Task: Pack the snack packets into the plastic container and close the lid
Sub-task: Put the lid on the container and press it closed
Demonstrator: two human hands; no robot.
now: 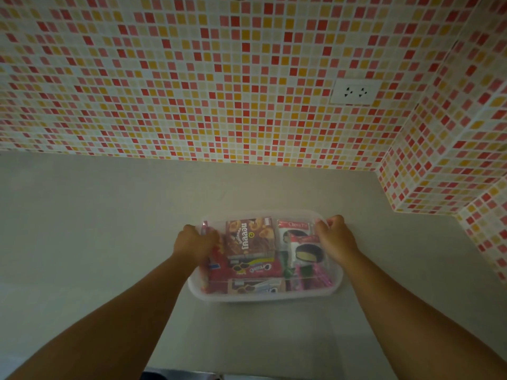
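A clear plastic container (264,293) sits on the pale grey counter (82,229), a little right of the middle of the view and well short of the back wall; a clear lid (263,215) lies over its top, and the snack packets show through it. The left hand (195,244) is at the container's left end, fingers curled down over the lid's edge and gripping it; the right hand (335,238) is at the right end, its fingers likewise curled over the far right corner of the lid; whether the lid is fully snapped down I cannot tell.

Inside, a brown snack box (250,237) lies flat in the far left part, its print upside down to the viewer; nearer is a red Cream-O biscuit packet (253,268), touching the brown box's near edge; a second brown biscuit packet (256,287) lies against the near wall; a red packet (216,270) fills the left side, partly under the left hand. On the right, two Choco Pie packets (299,242) overlap, with a pink wrapper (315,278) and a green wrapper (288,271) just in front of them.

Behind the counter rises a mosaic tile wall (192,78) in red, pink, yellow and white; a white double socket (354,92) is set in it at upper right.
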